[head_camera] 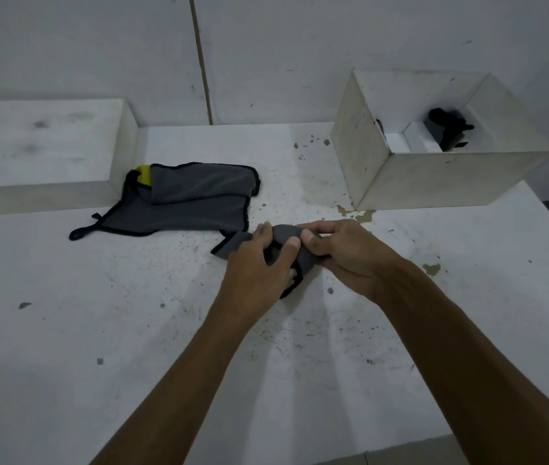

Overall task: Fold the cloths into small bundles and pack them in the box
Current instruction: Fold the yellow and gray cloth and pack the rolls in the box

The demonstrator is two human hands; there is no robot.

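A grey cloth with black trim [286,234] is bunched into a small roll at the middle of the white table. My left hand [256,263] grips its left side and my right hand [343,250] pinches its right side, thumbs on top. One flat end sticks out to the left of my left hand. A pile of grey cloths [182,199] with a yellow patch at one corner lies flat further left. The open white box [434,176] stands at the back right. A dark folded bundle [447,129] sits inside it.
A low white block [38,146] stands at the back left against the wall. The table top [132,330] is white and speckled with chips and stains. Its near edge runs across the bottom right.
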